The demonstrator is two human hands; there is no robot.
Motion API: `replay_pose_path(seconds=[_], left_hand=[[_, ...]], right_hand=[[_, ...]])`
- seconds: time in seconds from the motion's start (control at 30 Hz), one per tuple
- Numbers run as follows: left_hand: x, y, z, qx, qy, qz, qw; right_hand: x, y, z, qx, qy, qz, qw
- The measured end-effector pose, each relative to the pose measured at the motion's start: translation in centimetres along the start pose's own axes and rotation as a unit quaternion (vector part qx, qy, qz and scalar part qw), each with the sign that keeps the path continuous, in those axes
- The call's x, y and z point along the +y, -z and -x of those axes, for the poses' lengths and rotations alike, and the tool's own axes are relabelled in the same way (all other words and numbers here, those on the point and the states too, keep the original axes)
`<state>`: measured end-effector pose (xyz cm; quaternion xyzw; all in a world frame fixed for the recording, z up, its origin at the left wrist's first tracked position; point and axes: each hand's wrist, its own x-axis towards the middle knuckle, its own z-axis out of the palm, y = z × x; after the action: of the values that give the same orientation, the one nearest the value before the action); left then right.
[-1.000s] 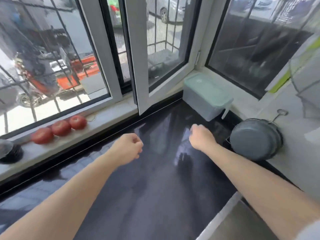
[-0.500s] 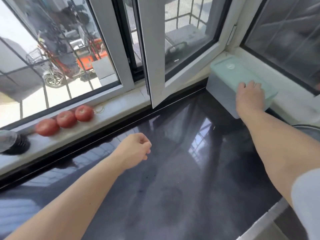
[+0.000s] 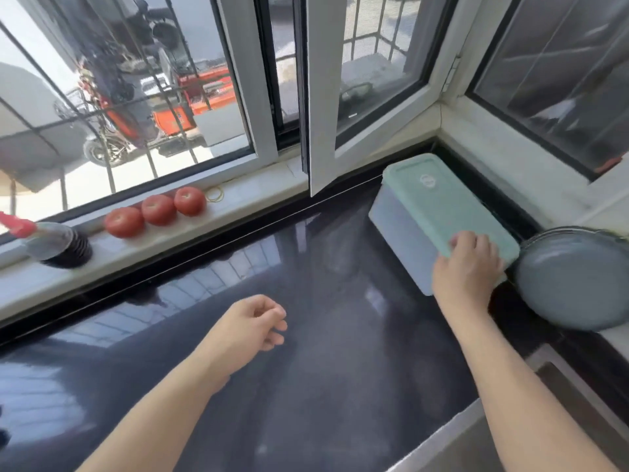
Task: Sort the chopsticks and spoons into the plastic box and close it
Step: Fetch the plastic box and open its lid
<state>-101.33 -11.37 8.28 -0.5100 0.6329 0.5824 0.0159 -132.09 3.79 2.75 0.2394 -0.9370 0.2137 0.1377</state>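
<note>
right hand (image 3: 466, 267) grips the plastic box (image 3: 439, 212) lid's near end; left hand (image 3: 252, 327) loosely curled, well apart.

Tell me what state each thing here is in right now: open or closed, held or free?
Plastic box: closed, green lid on.
Right hand: fingers curled over the lid's near end.
Left hand: loosely curled, holding nothing, above the dark counter.
Window sash: swung open inward.
Three tomatoes: lying in a row on the sill, untouched.
Grey pan: beside the box, untouched.
</note>
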Motion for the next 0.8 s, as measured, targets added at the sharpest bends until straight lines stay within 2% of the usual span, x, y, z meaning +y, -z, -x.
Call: replay_pose_path(seconds=[0.07,0.17,0.27,0.33,0.47,0.57,0.67,0.8], left_hand=[[-3.6,0.7,2.4,0.011,0.033,0.058,0.998],[-8.7,2.6,5.9,0.051,0.081,0.136,0.986],[-13.7,6.3,10.0,0.153,0.106,0.222,0.957],[-16.7,8.9,12.6,0.236,0.102,0.281,0.925],[-21.6,12.4,17.6,0.347,0.091,0.37,0.857],[-25.0,13.4,20.8,0.353,0.095,0.386,0.847],[-28.4,14.0,22.5,0.336,0.095,0.392,0.851],[-31.4,15.4,22.6,0.272,0.084,0.402,0.87]], right_hand=[[-1.6,2.0,6.0,-0.02,0.045,-0.028,0.998],[-4.5,3.5,13.7,-0.065,0.183,-0.058,0.979],[-8.8,3.4,19.7,-0.115,0.335,-0.115,0.928],[-12.2,3.2,22.7,-0.142,0.409,-0.146,0.889],[-18.2,2.5,27.9,-0.178,0.5,-0.189,0.826],[-21.4,1.9,31.7,-0.2,0.531,-0.203,0.798],[-23.1,1.8,34.7,-0.203,0.541,-0.175,0.797],[-24.3,3.6,36.7,-0.186,0.496,-0.078,0.845]])
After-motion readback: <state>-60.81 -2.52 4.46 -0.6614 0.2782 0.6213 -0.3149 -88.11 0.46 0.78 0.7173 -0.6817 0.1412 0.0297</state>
